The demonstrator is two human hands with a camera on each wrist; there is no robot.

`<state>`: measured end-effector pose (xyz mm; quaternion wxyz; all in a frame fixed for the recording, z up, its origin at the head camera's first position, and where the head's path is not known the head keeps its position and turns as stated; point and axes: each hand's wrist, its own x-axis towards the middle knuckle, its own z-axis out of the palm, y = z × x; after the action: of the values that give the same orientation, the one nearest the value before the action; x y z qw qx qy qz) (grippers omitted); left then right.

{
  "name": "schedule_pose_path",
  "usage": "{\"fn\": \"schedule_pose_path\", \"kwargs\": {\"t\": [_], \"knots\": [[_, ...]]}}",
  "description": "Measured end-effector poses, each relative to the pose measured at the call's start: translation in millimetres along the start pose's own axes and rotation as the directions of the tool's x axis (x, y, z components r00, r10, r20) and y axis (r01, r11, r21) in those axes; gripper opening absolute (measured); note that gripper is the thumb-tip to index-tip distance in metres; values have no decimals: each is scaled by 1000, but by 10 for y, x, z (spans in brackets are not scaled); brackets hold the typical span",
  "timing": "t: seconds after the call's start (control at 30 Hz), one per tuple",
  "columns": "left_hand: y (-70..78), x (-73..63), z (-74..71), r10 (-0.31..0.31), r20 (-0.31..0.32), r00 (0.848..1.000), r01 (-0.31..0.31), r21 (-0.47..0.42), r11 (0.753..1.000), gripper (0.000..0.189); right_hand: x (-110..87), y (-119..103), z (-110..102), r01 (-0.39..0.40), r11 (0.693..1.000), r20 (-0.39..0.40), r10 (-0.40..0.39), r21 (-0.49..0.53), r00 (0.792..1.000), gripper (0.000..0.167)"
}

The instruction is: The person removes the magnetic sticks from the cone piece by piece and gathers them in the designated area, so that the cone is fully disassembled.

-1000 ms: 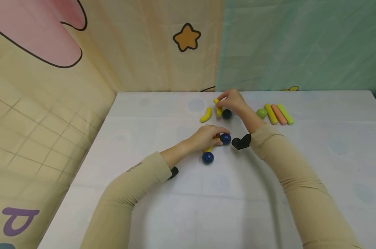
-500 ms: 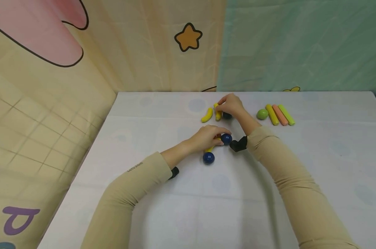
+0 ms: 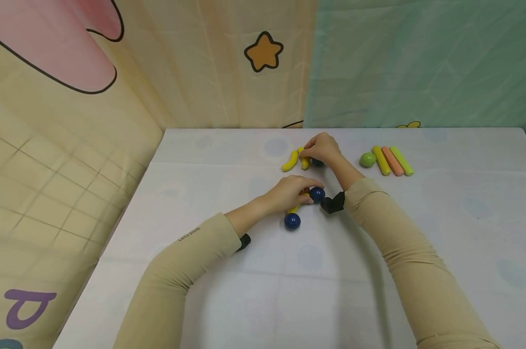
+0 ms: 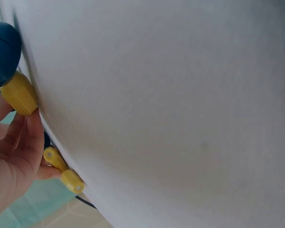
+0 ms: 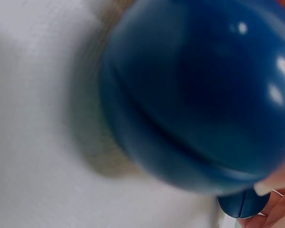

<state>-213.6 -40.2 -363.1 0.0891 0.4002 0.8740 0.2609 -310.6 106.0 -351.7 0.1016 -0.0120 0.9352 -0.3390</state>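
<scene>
In the head view my left hand (image 3: 285,195) pinches a dark blue ball (image 3: 317,194) between thumb and index finger. Some of its fingers touch a yellow stick (image 4: 19,95), which meets a second blue ball (image 3: 292,221) nearer to me. Farther back, my right hand (image 3: 326,148) pinches a curved yellow stick (image 3: 305,163) standing beside a third dark ball (image 3: 317,163), which the hand partly hides. A separate curved yellow stick (image 3: 290,161) lies just to the left. The right wrist view is mostly filled by the blue ball (image 5: 194,95) in my left hand.
To the right of my right hand a green ball (image 3: 367,159) sits beside a yellow stick (image 3: 381,160), an orange stick (image 3: 392,161) and a lime-green stick (image 3: 401,161). All lie on a white-covered table (image 3: 263,300) with a printed curtain (image 3: 193,72) behind its far edge.
My right hand has come slightly toward me and lower with the yellow stick, now covering part of the ball beside it. The left hand stays where it was.
</scene>
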Motion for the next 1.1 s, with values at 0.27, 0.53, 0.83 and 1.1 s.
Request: {"fn": "schedule_pose_path", "kwargs": {"t": [0.27,0.53,0.83,1.1], "knots": [[4,-4,-1,-13,6,1000,13,-9,1000,38,-13,39,-65,29,998,26,-30,55,999,34],[7,1,-9,-28,23,999,28,4,1000,39,-105,88,-232,13,992,72,-22,124,997,40],[3,5,-6,-25,28,999,25,-14,1000,41,-422,233,-360,133,955,65,-155,266,986,43],[-13,-29,-31,-103,22,994,104,-52,993,53,-783,379,-380,229,942,107,-260,244,960,38]]}}
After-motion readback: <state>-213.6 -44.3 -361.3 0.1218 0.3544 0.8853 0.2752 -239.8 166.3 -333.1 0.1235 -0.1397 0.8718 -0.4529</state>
